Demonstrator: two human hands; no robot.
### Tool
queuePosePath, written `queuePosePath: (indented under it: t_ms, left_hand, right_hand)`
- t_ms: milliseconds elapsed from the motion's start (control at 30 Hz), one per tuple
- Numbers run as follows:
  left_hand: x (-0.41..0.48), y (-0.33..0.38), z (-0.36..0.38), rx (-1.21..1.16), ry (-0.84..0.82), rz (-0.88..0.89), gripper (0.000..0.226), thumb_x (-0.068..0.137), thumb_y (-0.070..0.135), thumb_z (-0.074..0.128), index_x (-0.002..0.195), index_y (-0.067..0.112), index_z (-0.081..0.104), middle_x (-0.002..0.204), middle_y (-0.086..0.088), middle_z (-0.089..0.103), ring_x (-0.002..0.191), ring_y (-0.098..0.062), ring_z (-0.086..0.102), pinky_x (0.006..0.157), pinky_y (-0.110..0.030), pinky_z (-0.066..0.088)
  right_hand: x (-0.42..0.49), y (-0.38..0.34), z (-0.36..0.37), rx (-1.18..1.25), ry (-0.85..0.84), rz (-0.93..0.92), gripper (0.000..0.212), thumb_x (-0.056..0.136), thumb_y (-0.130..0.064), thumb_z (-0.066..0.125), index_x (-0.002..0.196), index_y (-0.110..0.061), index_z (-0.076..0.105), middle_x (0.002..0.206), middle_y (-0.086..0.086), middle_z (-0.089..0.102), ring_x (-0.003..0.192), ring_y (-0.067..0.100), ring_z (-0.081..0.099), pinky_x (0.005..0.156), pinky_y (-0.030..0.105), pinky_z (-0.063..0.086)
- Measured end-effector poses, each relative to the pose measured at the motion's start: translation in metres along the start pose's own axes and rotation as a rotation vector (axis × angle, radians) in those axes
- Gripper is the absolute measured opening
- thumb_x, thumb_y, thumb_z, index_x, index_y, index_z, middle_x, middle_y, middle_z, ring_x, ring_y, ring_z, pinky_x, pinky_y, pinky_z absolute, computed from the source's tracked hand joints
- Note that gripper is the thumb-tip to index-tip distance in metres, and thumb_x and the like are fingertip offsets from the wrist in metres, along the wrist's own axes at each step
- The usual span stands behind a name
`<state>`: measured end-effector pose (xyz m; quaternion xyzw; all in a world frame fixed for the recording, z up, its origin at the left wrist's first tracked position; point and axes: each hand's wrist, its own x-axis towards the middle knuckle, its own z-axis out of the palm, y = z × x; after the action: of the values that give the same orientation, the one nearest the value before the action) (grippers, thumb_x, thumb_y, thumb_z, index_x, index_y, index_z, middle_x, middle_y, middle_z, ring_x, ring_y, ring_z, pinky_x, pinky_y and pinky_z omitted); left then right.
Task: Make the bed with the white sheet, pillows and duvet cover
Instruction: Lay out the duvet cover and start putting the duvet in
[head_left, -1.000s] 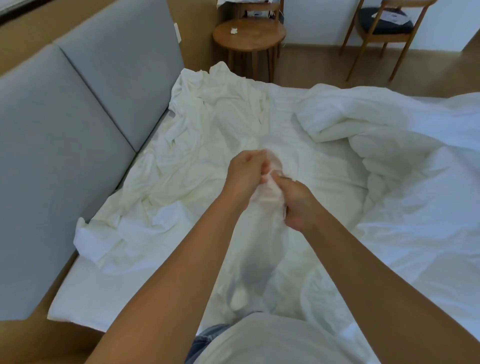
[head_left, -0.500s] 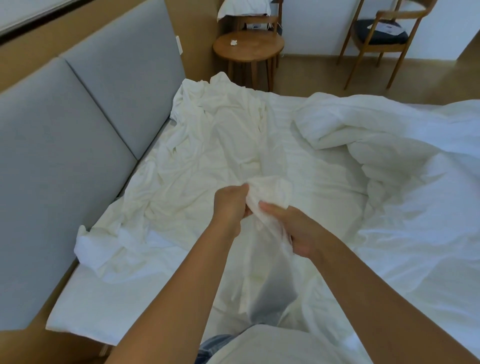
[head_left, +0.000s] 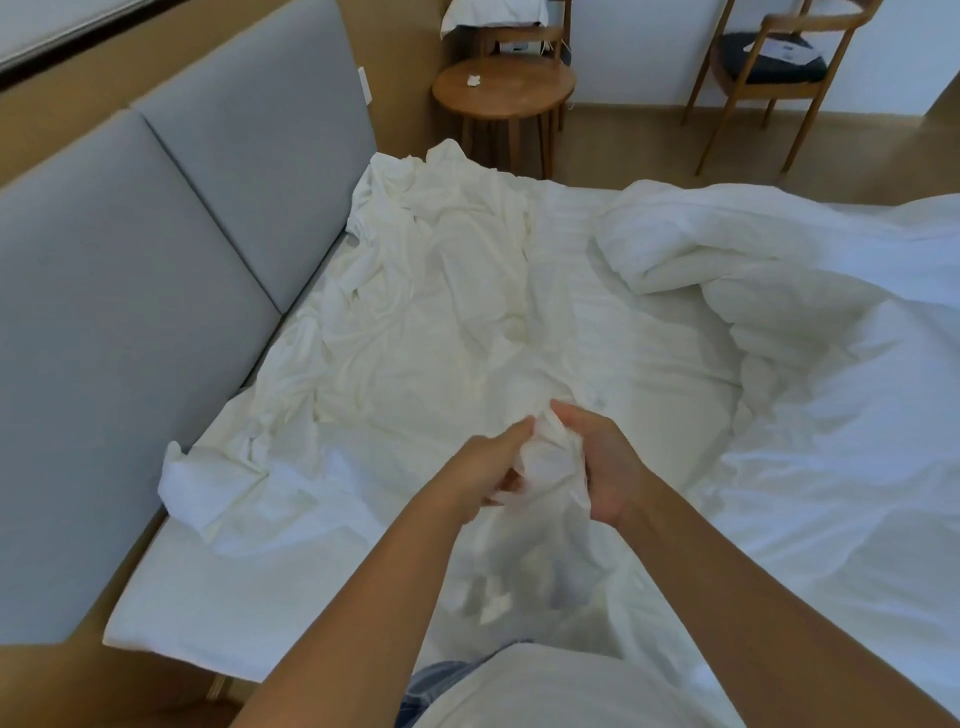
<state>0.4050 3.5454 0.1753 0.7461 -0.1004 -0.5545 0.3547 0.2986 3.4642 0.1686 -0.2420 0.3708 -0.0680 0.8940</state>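
While both arms reach forward, left hand (head_left: 488, 467) and right hand (head_left: 605, 467) (fingers curled) grip bunched white sheet (head_left: 550, 457).

White shirt (head_left: 571, 691), blue jeans (head_left: 431, 686), bare forearms.

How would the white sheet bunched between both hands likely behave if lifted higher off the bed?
Probably floppy: the white sheet lies in loose wrinkles and hangs limp below the left hand and right hand. Likely light, since it gathers into a small bunch. It would probably drag its spread remainder along.
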Motion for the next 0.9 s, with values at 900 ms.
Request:
queuePosePath:
  t_ms: [900]
  left_hand:
    - [-0.001,-0.024,-0.006,-0.049,0.063,0.101,0.014,0.086,0.017,0.056,0.072,0.013,0.058,0.065,0.004,0.053,0.048,-0.008,0.042,0.042,-0.018,0.030]
  right_hand:
    - [-0.003,0.036,-0.029,-0.380,-0.046,-0.003,0.043,0.062,-0.008,0.076,0.105,-0.006,0.070,0.103,0.017,0.070,0.090,0.029,0.069,0.079,0.038,0.056]
